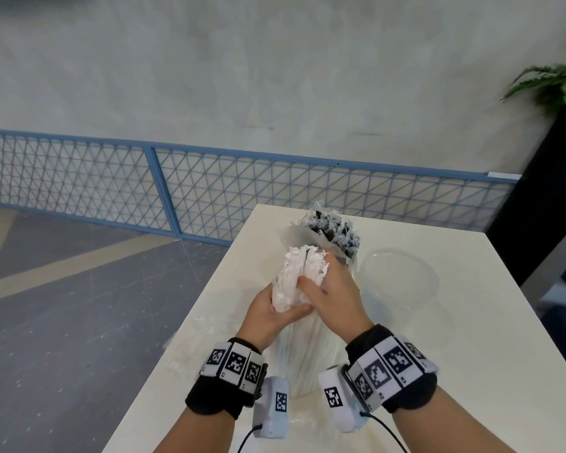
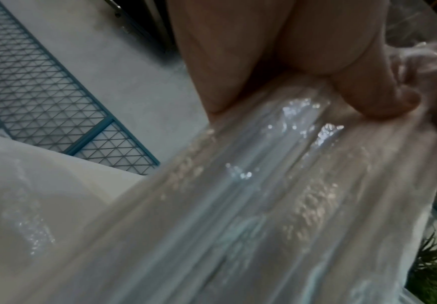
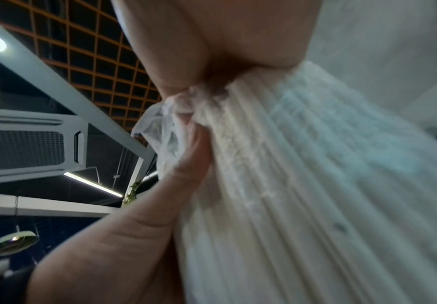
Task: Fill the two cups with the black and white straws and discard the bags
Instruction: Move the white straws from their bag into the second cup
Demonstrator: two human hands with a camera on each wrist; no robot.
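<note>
A thick bundle of white straws (image 1: 303, 354) stands upright on the white table (image 1: 455, 354), its ragged top (image 1: 304, 263) above my hands. My left hand (image 1: 285, 308) grips the bundle from the left, thumb across its front. My right hand (image 1: 317, 279) grips it from the right, a little higher. Up close, the left wrist view shows clear film over the white straws (image 2: 264, 185) under my left thumb (image 2: 368, 96). The right wrist view shows the white straws (image 3: 290, 185) and a scrap of clear film (image 3: 160, 127). Black straws (image 1: 335, 233) stand upright behind. An empty clear cup (image 1: 399, 279) sits to the right.
Crumpled clear plastic (image 1: 190, 341) lies on the table near its left edge. Beyond the table's left edge is grey floor and a blue mesh railing (image 1: 209, 191). A dark planter with a fern (image 1: 556, 93) stands at the far right.
</note>
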